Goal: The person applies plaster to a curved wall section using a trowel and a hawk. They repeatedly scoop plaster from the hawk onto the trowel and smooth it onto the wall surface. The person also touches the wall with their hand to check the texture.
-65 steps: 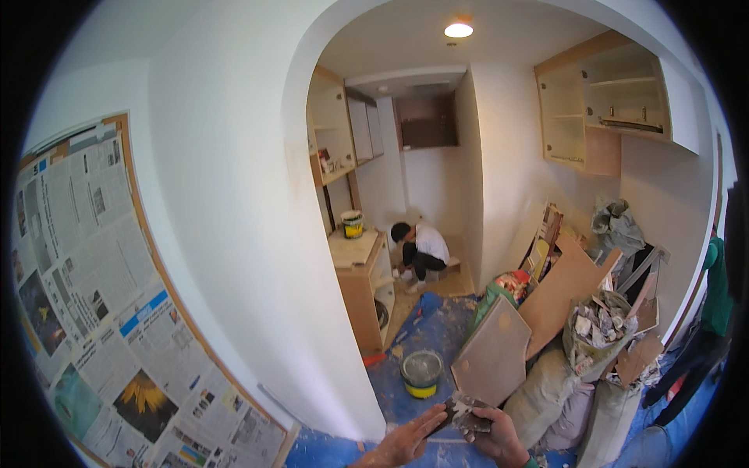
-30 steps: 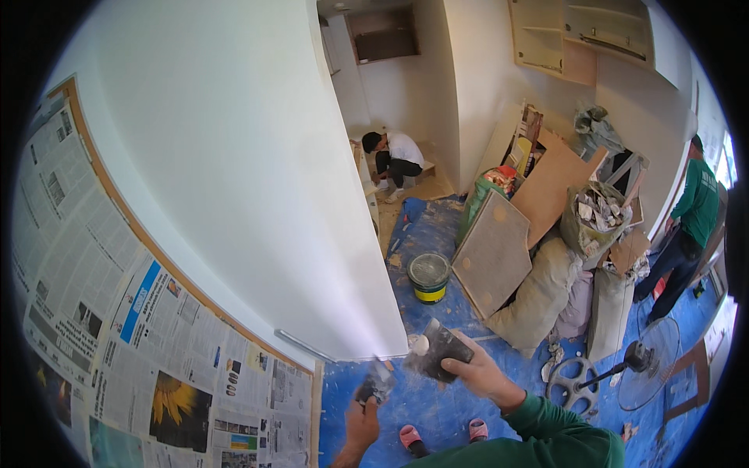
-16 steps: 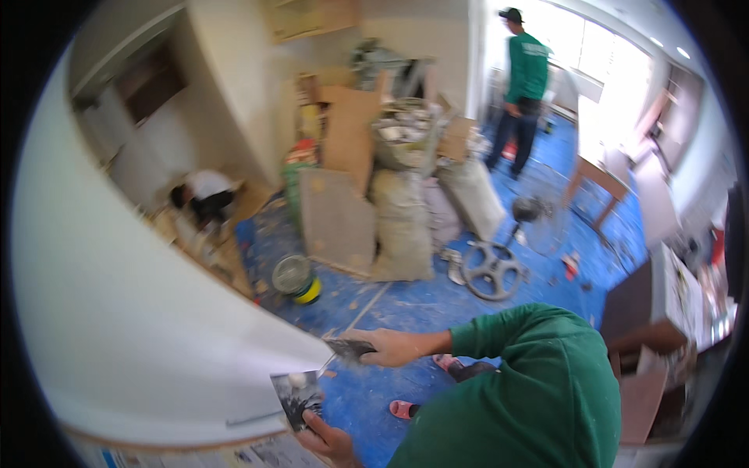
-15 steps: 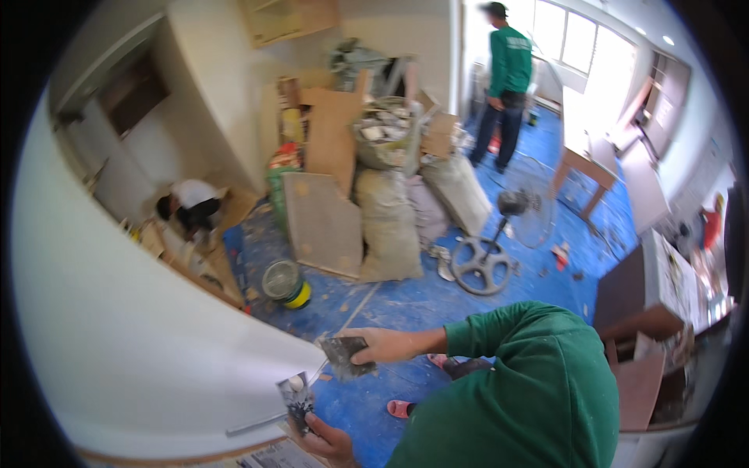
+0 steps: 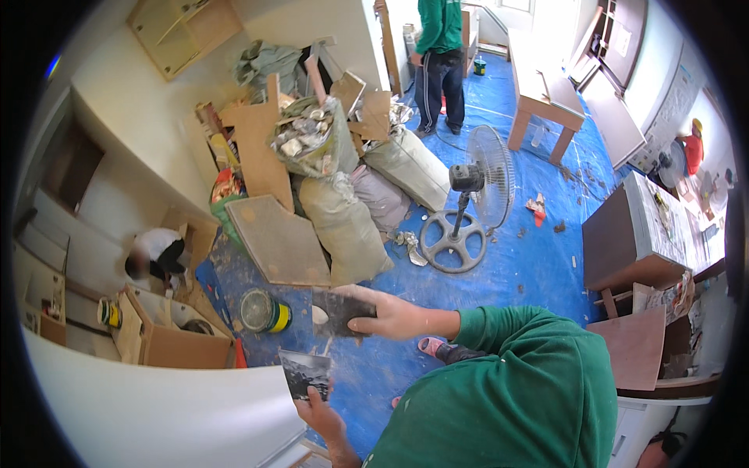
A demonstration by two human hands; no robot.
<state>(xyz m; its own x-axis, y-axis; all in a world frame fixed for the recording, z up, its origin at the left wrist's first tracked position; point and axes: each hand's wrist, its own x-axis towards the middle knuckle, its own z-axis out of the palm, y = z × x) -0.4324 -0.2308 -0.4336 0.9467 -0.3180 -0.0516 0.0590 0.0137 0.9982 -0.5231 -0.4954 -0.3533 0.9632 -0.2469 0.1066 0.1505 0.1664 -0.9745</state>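
Note:
My right hand (image 5: 394,316), in a green sleeve, reaches left and grips a dark flat trowel plate (image 5: 339,312) with a dab of white filler on it. Below it, my left hand (image 5: 321,409) holds a wide putty knife (image 5: 304,373) by the handle, its smeared blade pointing up. The knife blade sits just under the plate, apart from it. Both tools hang beside the curved white wall (image 5: 156,405) at the lower left. A round open tin (image 5: 261,310) with a yellow side stands on the blue floor sheet (image 5: 515,265) near the plate.
Filled sacks (image 5: 343,226) and wooden boards (image 5: 277,242) are piled ahead. A floor fan (image 5: 472,195) stands to their right. One person crouches (image 5: 156,253) at the left by low cabinets; another stands (image 5: 438,54) at the back by a wooden table (image 5: 546,86). A brown cabinet (image 5: 632,249) is at the right.
The view has swung from the newspaper-covered wall down and right over the room. Both hands keep their tools, and the plate has come closer above the knife.

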